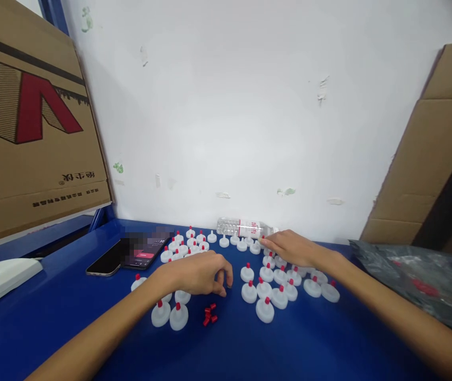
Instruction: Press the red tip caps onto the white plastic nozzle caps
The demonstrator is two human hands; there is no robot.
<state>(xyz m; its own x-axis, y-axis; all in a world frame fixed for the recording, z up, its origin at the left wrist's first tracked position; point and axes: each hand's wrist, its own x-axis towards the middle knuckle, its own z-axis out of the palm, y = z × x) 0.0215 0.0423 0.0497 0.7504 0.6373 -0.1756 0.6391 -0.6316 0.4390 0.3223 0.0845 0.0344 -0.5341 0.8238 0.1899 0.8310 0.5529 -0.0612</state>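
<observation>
My left hand hovers over the blue table, its fingers curled in toward the thumb. Whether anything is between those fingertips is hidden. Just below it lies a small pile of loose red caps. My right hand reaches to the back, thumb and fingers closed at a red cap by the row of bare white nozzle lids. Round white lids with red-capped nozzles stand upright in a group to the right and a group to the left. My left hand and forearm cover part of the left group.
A clear plastic bottle lies on its side against the wall. Two phones and a white device are at the left. A grey plastic bag lies at the right. Cardboard boxes stand at both sides.
</observation>
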